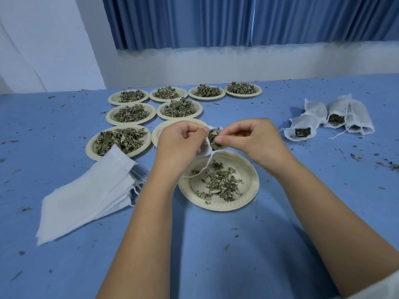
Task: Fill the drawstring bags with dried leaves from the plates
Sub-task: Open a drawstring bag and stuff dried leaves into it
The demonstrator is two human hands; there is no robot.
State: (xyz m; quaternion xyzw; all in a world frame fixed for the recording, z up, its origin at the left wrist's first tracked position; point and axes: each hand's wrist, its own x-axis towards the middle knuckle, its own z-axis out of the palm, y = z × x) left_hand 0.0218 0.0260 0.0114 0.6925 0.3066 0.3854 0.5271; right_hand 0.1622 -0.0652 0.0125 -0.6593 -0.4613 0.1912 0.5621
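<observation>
Closest to me, the blue table (205, 244) is speckled with leaf crumbs, and my forearms reach out over it. Just beyond them sits the working plate (252, 186), holding only a thin scatter of dried leaves (220, 184). Above its far rim I hold one drawstring bag (206, 150), its mouth turned up and stuffed with green. My left hand (181, 139) grips the bag's body with curled fingers. My right hand (248, 137) pinches at the open mouth, though whether it has the rim or a tuft of leaves I cannot tell. The drawstring (207, 165) dangles loose toward the plate. I judge this bag close to full, so the step is topping it off. Next I need to find that cord and pull it while the left hand keeps the mouth upright. To my left lies the stack of empty bags (86, 195). Farther out stand heaped plates (108, 118), and one emptied plate (159, 132) sits partly hidden behind my left hand. Filled bags (336, 117) rest well off to the right, with a blue curtain (216, 20) behind everything.
</observation>
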